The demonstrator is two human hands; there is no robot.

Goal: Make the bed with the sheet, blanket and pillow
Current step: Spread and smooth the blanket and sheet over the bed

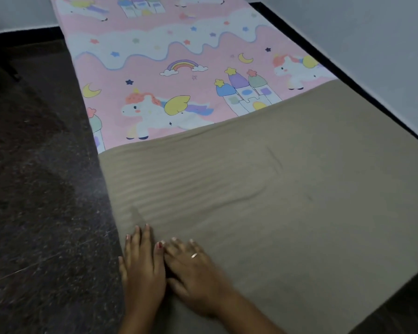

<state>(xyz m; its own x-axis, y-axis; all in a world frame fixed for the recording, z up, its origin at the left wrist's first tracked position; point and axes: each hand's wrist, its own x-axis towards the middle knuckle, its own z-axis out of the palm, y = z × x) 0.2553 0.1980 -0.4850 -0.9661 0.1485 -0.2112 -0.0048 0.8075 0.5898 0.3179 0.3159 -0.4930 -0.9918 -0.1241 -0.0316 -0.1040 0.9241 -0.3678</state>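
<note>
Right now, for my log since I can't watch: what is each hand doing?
Left hand: open, flat on the blanket.
Right hand: open, flat on the blanket, holding nothing.

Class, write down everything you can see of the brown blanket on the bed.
The blanket is plain greyish-brown cloth with faint woven stripes. It lies spread flat over the near part of the bed, leaving the pink unicorn sheet bare beyond its straight far edge. Shallow creases cross its middle. The left hand and right hand press flat on it, fingers straight, near its left edge.
</note>
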